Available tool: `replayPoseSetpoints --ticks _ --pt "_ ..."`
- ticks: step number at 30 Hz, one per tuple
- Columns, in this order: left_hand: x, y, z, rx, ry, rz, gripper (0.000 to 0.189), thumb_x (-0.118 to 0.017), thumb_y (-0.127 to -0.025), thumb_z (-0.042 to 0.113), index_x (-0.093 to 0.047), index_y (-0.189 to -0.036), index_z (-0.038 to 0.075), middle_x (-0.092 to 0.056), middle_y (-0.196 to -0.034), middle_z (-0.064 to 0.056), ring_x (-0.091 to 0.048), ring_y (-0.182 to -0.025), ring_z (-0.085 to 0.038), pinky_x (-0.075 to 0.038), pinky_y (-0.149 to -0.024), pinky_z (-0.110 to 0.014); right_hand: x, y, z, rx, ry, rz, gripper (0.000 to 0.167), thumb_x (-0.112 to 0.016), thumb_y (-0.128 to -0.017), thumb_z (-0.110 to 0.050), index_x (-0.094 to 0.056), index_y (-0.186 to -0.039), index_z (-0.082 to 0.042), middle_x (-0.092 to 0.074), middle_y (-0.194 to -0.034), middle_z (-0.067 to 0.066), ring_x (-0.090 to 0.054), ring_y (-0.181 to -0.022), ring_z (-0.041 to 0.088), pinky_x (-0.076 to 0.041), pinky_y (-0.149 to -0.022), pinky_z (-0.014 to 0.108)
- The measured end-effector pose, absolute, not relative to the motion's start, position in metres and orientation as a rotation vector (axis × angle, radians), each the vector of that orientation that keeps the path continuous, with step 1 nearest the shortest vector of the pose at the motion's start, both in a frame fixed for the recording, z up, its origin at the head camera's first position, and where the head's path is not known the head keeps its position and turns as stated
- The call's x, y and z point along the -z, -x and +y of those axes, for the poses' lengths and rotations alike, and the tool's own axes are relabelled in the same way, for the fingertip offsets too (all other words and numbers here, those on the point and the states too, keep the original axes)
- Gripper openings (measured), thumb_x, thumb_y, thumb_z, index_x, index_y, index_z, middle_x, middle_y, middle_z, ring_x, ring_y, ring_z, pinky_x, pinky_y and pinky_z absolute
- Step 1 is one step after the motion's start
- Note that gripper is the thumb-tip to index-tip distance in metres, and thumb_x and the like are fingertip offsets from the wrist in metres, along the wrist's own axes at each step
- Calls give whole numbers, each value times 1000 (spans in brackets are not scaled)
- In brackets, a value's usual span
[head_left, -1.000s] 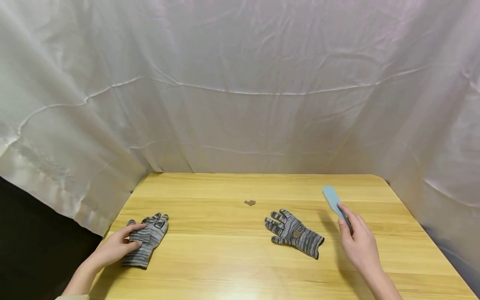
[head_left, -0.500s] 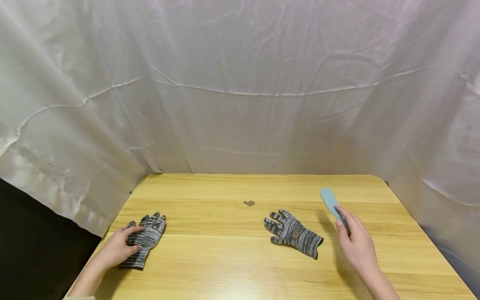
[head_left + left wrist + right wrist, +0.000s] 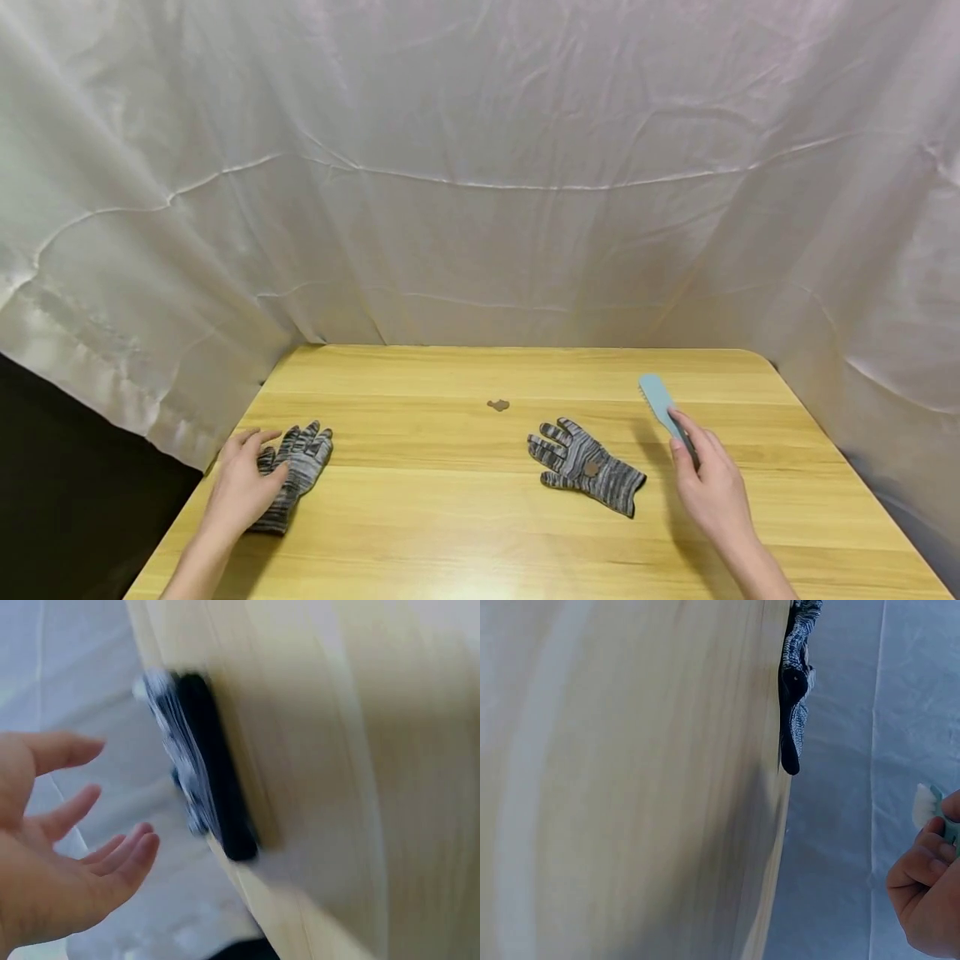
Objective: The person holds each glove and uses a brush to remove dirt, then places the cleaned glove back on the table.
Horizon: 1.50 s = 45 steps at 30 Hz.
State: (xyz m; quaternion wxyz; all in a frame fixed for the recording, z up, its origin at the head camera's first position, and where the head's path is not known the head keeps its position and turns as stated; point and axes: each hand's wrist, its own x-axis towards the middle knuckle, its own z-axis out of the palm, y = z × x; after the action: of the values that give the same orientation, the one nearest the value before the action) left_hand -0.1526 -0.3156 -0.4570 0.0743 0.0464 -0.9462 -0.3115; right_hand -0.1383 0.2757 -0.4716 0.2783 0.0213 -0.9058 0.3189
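My left hand [image 3: 242, 492] hovers over the left knitted glove [image 3: 309, 460], a grey-and-black striped one, and hides its thumb side in the head view. A gap shows between the loosely bent fingers [image 3: 124, 874] and this glove [image 3: 191, 754] in the left wrist view. On the right, my right hand [image 3: 716, 493] grips a light blue brush [image 3: 658, 398] by its handle, raised off the table. White bristles of the brush [image 3: 924, 806] show in the right wrist view. A matching glove [image 3: 573, 460], with a brown patch on it, lies flat left of that hand.
Farther back on the wooden table [image 3: 420, 517] lies a small flat brown piece [image 3: 498, 405]. Pale curtains [image 3: 480, 250] hang behind the table and along its sides. A dark area borders the left edge.
My left hand has lifted off the left glove, its fingers drawing away; that glove has shifted slightly left. The right hand and brush have drifted a little to the left.
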Motion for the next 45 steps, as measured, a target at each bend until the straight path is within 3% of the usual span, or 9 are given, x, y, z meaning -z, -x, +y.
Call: replayPoseSetpoints --ticks 3,5,7,9,13,21,29,36,45 --pt "454 151 -295 1086 -161 -2744 57 -65 -97 7 -44 -148 -8 -32 -149 -38 -46 -130 -52 -49 -99 -62 472 138 276 -864 -58 -2438 43 -57 -105 -7 -57 -148 -8 -67 -117 21 -59 -87 27 -46 -66 38" --pt "452 152 -278 1185 -161 -2685 58 -65 -98 7 -42 -149 -7 -37 -147 -35 -51 -128 -48 -54 -98 -46 472 138 277 -869 -59 -2441 43 -57 -105 -8 -56 -148 -8 -67 -118 22 -59 -88 28 -46 -66 38" --pt "451 153 -259 1287 -141 -2630 59 -65 -98 6 -41 -150 -7 -40 -147 -32 -52 -128 -45 -53 -96 -30 471 138 276 -871 -59 -2441 43 -57 -105 -8 -56 -148 -8 -67 -118 22 -60 -89 28 -46 -67 38" --pt "449 154 -239 1387 -97 -2587 60 -65 -98 4 -40 -151 -6 -43 -149 -28 -54 -128 -42 -51 -95 -24 470 138 276 -868 -64 -2440 44 -57 -105 -7 -56 -148 -8 -67 -119 23 -61 -92 29 -47 -69 39" --pt "447 156 -197 1586 20 -2503 60 -66 -95 -2 -42 -150 -4 -47 -152 -23 -56 -129 -38 -52 -100 -29 470 138 275 -858 -84 -2454 44 -57 -105 -7 -56 -148 -7 -67 -119 23 -60 -90 29 -47 -68 40" --pt "451 160 -123 1845 282 -2466 57 -69 -93 1 -49 -146 2 -52 -149 -19 -59 -123 -32 -55 -97 -30 474 139 277 -890 -154 -2498 45 -62 -102 -8 -56 -147 -6 -64 -127 29 -62 -112 50 -50 -85 67" --pt "456 167 -71 1761 688 -2653 58 -69 -94 5 -48 -148 2 -58 -139 -17 -63 -112 -24 -56 -91 -26 477 139 278 -887 -200 -2532 43 -62 -102 -6 -57 -145 -3 -65 -126 29 -65 -108 48 -52 -83 67" --pt "465 173 -36 1645 973 -2834 59 -71 -95 9 -49 -150 5 -61 -129 -10 -61 -100 -6 -55 -86 -19 475 139 278 -921 -206 -2593 43 -59 -105 -10 -55 -147 -3 -61 -135 32 -59 -119 56 -47 -94 74" --pt "475 175 -3 1511 1129 -2968 53 -74 -92 7 -57 -142 4 -57 -135 -8 -58 -86 2 -54 -78 -15 476 135 279 -918 -182 -2620 44 -58 -106 -11 -53 -149 -4 -59 -138 31 -57 -122 56 -46 -96 75"
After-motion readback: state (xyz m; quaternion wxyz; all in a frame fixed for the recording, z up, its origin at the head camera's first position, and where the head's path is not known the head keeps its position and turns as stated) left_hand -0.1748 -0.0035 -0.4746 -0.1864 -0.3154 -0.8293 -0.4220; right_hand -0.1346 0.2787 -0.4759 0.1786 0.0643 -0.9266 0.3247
